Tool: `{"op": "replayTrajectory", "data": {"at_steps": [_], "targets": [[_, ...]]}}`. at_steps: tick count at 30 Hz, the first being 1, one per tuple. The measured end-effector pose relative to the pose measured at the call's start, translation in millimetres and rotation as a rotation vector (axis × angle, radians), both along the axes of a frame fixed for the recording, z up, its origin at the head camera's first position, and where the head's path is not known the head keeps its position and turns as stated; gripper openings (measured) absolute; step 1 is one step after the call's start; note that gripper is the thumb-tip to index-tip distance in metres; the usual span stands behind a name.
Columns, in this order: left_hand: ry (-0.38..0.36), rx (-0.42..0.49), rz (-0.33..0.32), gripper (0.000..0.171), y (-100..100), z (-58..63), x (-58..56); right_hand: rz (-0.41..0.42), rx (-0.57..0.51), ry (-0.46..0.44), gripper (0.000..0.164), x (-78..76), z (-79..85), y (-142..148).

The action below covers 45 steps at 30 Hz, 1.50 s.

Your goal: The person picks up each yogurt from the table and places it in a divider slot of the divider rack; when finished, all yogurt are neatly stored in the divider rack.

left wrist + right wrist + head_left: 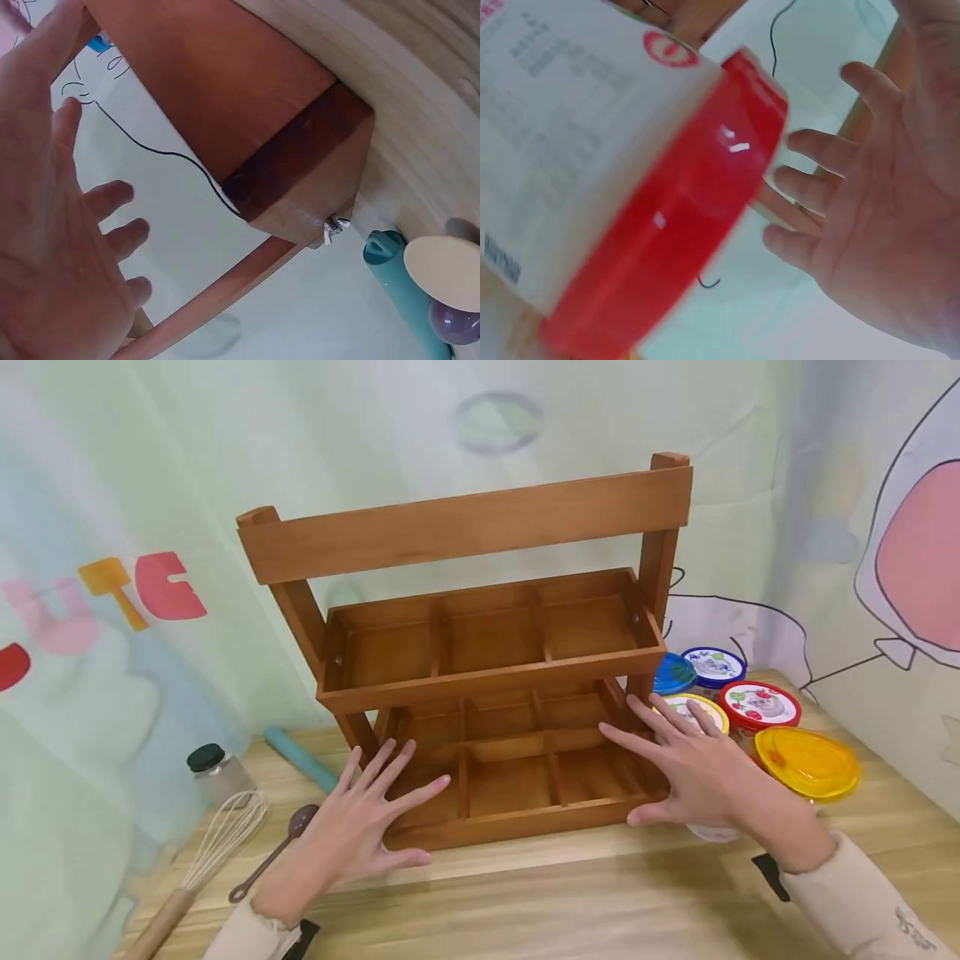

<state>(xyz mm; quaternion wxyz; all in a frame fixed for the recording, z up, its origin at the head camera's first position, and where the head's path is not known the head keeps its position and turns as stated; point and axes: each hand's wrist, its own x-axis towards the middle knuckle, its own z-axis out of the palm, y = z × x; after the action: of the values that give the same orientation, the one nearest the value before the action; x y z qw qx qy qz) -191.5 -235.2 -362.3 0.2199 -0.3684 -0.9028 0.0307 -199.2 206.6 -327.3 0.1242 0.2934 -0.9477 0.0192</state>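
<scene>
A brown wooden two-tier rack with divided compartments stands on the table. My left hand, fingers spread, is at the rack's lower left front corner and holds nothing. My right hand is spread at the lower right side, also holding nothing. Whether either hand touches the wood cannot be told. In the left wrist view the left palm is beside the wooden tier. In the right wrist view a tub with a red lid is close to the right hand.
Left of the rack are a whisk, a dark measuring spoon, a lidded jar and a teal cylinder. Right of it cluster several tubs, with red, blue and yellow-orange lids. A printed curtain hangs behind.
</scene>
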Motion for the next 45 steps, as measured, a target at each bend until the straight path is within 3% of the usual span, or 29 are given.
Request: {"op": "replayTrajectory", "data": {"at_steps": [7, 16, 22, 28, 32, 36, 41, 45], "targets": [[-0.069, 0.025, 0.024, 0.084, -9, 3.5, 0.9, -0.020, -0.007, -0.115, 0.097, 6.4, 10.1, 17], [-0.264, 0.021, 0.098, 0.077, -20, 15.4, 0.6, -0.079, 0.035, -0.139, 0.083, 7.2, 12.8, 41], [-0.391, 0.076, 0.121, 0.073, -33, 16.4, -5.2, -0.118, 0.070, -0.233, 0.082, 8.3, 14.0, 50], [-0.388, 0.105, 0.128, 0.069, -43, 14.8, -16.3, -0.148, 0.022, -0.276, 0.084, 9.6, 14.8, 58], [-0.414, 0.072, 0.180, 0.069, -48, 19.5, -22.4, -0.158, 0.021, -0.282, 0.085, 9.3, 16.0, 61], [-0.550, 0.055, 0.239, 0.070, -54, 23.9, -25.3, -0.147, 0.042, -0.279, 0.084, 9.6, 16.0, 60], [-0.746, 0.125, 0.211, 0.069, -59, 26.5, -31.1, -0.145, 0.046, -0.273, 0.083, 9.7, 13.4, 61], [-0.841, 0.175, 0.180, 0.068, -60, 27.6, -35.5, -0.135, 0.051, -0.250, 0.084, 9.3, 11.0, 63]]}}
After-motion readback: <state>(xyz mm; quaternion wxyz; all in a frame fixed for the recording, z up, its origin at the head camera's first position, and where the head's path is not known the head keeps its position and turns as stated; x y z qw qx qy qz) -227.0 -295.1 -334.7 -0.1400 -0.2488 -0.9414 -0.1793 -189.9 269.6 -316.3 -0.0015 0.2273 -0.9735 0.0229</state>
